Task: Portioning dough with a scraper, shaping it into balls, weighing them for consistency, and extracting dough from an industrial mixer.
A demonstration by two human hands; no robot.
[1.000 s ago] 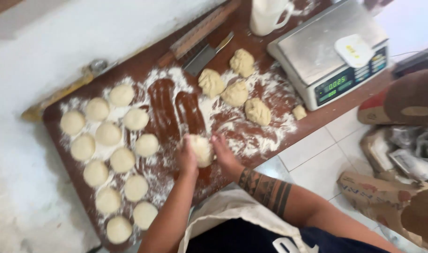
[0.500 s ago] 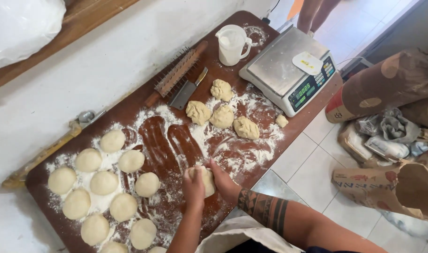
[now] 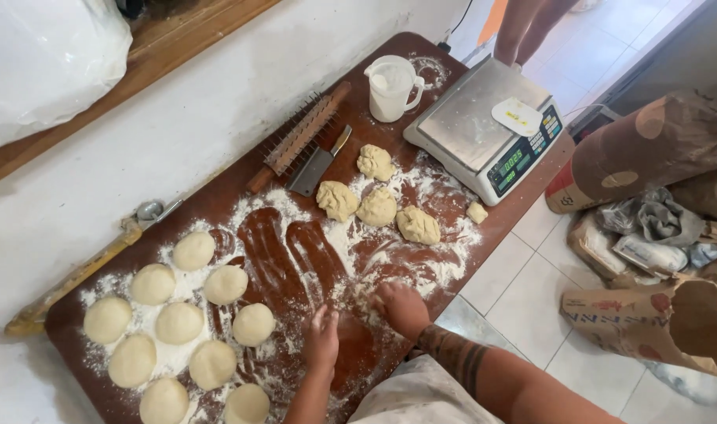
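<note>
Both hands are reaching forward from the bottom edge of the view, set close together but apart. The left hand (image 3: 322, 339) is lying palm-down with fingers extended and together, dusted white. The right hand (image 3: 401, 308) is curling loosely, its knuckles turned up and fingers bent under. The right forearm is showing dark banded tattoos near the wrist; the left forearm is bare.

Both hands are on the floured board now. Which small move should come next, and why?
Probably the right hand should reach forward for one of the rough dough pieces beside the scale. Neither it nor the left hand shows dough in its grip, the rounded balls sit finished on the left, and four rough lumps lie unshaped.
</note>
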